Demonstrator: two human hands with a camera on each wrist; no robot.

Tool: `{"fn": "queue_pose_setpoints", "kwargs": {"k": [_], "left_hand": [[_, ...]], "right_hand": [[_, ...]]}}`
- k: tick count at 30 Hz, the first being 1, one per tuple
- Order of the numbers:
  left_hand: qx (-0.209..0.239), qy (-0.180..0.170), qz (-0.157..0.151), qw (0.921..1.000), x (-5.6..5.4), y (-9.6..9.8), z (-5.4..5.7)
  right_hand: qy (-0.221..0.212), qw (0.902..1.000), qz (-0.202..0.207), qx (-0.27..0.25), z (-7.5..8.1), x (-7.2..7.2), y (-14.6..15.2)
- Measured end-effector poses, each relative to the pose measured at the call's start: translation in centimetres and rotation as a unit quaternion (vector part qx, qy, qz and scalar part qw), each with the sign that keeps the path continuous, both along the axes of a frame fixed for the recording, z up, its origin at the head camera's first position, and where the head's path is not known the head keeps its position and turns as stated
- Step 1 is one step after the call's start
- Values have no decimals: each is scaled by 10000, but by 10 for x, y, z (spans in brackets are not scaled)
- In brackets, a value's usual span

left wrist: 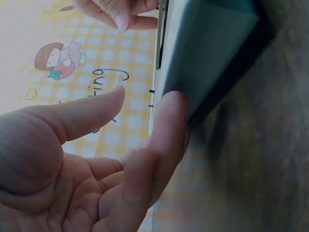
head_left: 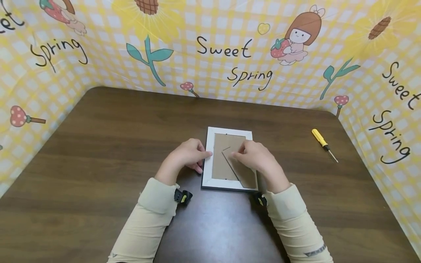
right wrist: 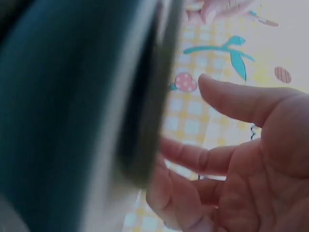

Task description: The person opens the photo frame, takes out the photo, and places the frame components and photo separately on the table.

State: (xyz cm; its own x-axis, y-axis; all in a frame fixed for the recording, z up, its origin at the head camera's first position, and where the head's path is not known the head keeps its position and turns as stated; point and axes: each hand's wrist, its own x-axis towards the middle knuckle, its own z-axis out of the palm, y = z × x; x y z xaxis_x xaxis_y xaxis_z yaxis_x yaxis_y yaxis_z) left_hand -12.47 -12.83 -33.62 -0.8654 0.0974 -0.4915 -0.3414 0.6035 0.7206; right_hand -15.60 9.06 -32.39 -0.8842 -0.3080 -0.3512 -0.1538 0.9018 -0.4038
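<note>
A picture frame (head_left: 210, 130) lies back side up on the table, its border white around a brown backing board (head_left: 219, 160). A brown easel stand (head_left: 241, 171) slants across the board, its lower end overlapping the bottom right border. My left hand (head_left: 187, 155) rests at the left edge, thumb tip over the white border in the head view. In the left wrist view an index fingertip (left wrist: 173, 104) touches the frame's side, thumb apart from it. My right hand (head_left: 258, 155) is over the right side, fingertips near the stand; in the right wrist view its thumb (right wrist: 231, 99) stands away from the fingers.
A yellow-handled screwdriver (head_left: 320, 138) lies to the right on the dark wooden table (head_left: 131, 120). Yellow checked cloth (head_left: 210, 22) with printed flowers and lettering surrounds the back and sides. Black wrist cameras (head_left: 182, 196) sit below both hands.
</note>
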Motion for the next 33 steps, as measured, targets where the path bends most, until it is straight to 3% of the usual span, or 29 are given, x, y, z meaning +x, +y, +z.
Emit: {"fn": "queue_pose_setpoints", "kwargs": {"k": [13, 19, 33], "left_hand": [[-571, 172, -96, 9982, -1, 8, -4], [-779, 219, -119, 9966, -3, 10, -4], [-784, 232, -103, 9966, -1, 14, -5]], "right_hand": [[502, 9961, 96, 713, -4, 15, -24], [544, 9963, 148, 652, -5, 14, -23], [359, 9976, 133, 572, -7, 12, -19]]}}
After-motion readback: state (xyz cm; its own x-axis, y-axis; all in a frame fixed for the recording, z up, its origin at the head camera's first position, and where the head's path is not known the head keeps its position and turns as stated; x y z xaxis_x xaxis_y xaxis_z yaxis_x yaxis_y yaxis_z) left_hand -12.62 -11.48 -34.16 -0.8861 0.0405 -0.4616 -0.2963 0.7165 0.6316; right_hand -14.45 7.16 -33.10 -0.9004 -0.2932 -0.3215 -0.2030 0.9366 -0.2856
